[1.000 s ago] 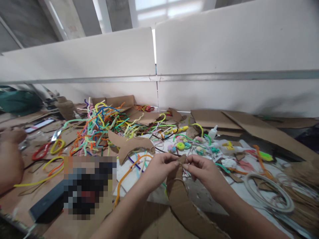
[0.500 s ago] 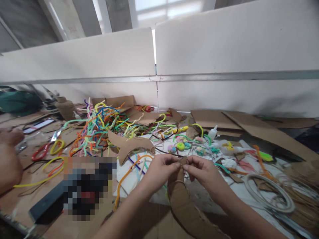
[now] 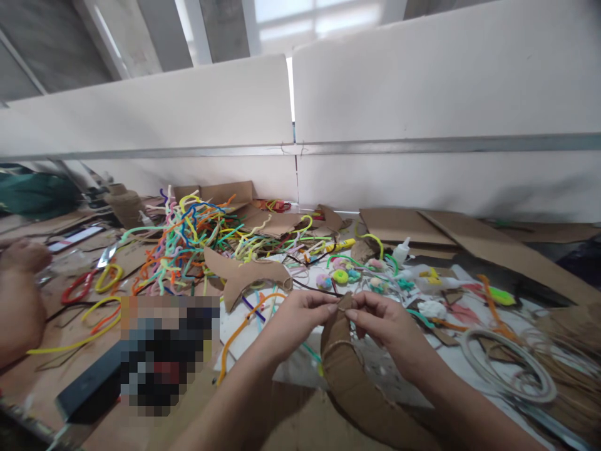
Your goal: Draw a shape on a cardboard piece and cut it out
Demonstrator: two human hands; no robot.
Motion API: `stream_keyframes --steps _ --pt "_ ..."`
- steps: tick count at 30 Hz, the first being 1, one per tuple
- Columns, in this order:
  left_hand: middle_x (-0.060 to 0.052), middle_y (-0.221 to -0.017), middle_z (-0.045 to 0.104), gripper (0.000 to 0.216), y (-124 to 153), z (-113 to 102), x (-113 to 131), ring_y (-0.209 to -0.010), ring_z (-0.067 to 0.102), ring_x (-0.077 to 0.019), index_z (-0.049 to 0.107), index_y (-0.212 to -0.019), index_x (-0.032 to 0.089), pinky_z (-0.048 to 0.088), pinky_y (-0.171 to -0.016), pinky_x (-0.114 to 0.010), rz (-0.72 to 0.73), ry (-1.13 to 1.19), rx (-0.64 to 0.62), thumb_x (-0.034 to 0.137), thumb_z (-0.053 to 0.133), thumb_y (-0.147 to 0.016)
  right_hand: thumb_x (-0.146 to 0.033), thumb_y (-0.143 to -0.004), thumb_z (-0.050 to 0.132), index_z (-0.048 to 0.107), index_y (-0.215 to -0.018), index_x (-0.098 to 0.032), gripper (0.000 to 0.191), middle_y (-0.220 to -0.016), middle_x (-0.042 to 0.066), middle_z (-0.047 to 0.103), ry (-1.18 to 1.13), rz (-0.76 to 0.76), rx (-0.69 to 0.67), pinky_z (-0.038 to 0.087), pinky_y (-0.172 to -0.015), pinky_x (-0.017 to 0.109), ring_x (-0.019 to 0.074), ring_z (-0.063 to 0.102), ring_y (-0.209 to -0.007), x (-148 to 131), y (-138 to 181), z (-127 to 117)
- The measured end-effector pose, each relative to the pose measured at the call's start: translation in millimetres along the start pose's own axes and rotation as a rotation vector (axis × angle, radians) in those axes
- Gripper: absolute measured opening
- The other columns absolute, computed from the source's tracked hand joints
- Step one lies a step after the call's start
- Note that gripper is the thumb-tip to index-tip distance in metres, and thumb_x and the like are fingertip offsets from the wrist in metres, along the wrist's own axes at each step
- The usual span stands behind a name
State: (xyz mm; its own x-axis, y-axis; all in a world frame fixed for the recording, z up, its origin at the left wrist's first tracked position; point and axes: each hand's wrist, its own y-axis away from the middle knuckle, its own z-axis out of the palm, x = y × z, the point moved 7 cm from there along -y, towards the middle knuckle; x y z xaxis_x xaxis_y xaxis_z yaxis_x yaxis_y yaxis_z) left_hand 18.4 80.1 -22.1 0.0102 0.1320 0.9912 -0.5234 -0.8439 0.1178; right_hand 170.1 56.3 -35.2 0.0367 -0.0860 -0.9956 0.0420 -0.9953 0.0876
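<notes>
Curved cardboard (image 3: 350, 379) (brown, faintly ribbed) tapers upward; the left hand (image 3: 298, 322) and right hand (image 3: 385, 319) pinch its tip.

- Desk (image 3: 28, 382) far edge: panel (image 3: 422, 94) blocks.
- Toward left edge: tall pipe-cleaner heap (image 3: 181, 235).
- Toward near edge: gap between left forearm (image 3: 239, 379) and strip (image 3: 357, 382).
- Toward right edge: ring (image 3: 544, 388).

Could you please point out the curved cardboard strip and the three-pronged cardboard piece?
Curved cardboard strip (image 3: 352, 379), head view: middle of its broad face.
Three-pronged cardboard piece (image 3: 240, 275), head view: where its prongs meet.
</notes>
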Motion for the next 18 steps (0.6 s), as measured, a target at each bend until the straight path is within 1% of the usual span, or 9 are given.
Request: stream_keyframes --steps 3,9,14,16,18 --pt "-0.005 -0.083 0.079 0.028 -1 0 -1 -0.076 0.063 -0.0174 0.086 -0.091 0.017 0.046 -0.081 -0.030 -0.002 0.000 0.007 0.037 0.074 -0.075 -0.043 -0.072 0.080 0.069 -0.077 -0.021 0.025 -0.057 -0.004 0.060 -0.002 0.007 -0.001 0.017 -0.044 0.026 0.0092 0.034 -0.045 1 0 0" --pt "-0.005 -0.081 0.078 0.028 0 1 1 -0.074 0.061 -0.0171 0.086 -0.089 0.017 0.045 -0.079 -0.030 -0.008 -0.009 0.024 0.036 0.074 -0.074 -0.045 -0.072 0.081 0.070 -0.075 -0.021 0.027 -0.060 -0.003 0.061 -0.018 -0.008 0.010 0.021 -0.044 0.025 0.0113 0.044 -0.050 8 -3 0" --pt "-0.005 -0.080 0.078 0.026 -2 3 0 -0.073 0.061 -0.0175 0.086 -0.086 0.016 0.045 -0.077 -0.030 0.009 -0.004 0.018 0.035 0.073 -0.073 -0.042 -0.072 0.082 0.070 -0.073 -0.021 0.024 -0.060 -0.003 0.062 -0.034 -0.020 0.030 0.030 -0.046 0.025 0.0121 0.047 -0.050 17 -6 -1" --pt "-0.006 -0.081 0.079 0.025 -3 3 -2 -0.075 0.062 -0.0183 0.085 -0.086 0.016 0.046 -0.079 -0.031 0.013 -0.015 0.043 0.033 0.073 -0.072 -0.041 -0.071 0.081 0.070 -0.073 -0.022 0.022 -0.060 -0.003 0.062 -0.040 -0.022 0.037 0.033 -0.046 0.025 0.0124 0.048 -0.049 18 -6 -1" --pt "-0.006 -0.082 0.079 0.024 -3 2 -3 -0.077 0.063 -0.0191 0.085 -0.085 0.016 0.046 -0.081 -0.032 0.013 -0.020 0.067 0.031 0.072 -0.072 -0.040 -0.071 0.080 0.069 -0.072 -0.022 0.021 -0.059 -0.003 0.062 -0.045 -0.023 0.044 0.033 -0.046 0.026 0.0124 0.047 -0.049 18 -6 -1"
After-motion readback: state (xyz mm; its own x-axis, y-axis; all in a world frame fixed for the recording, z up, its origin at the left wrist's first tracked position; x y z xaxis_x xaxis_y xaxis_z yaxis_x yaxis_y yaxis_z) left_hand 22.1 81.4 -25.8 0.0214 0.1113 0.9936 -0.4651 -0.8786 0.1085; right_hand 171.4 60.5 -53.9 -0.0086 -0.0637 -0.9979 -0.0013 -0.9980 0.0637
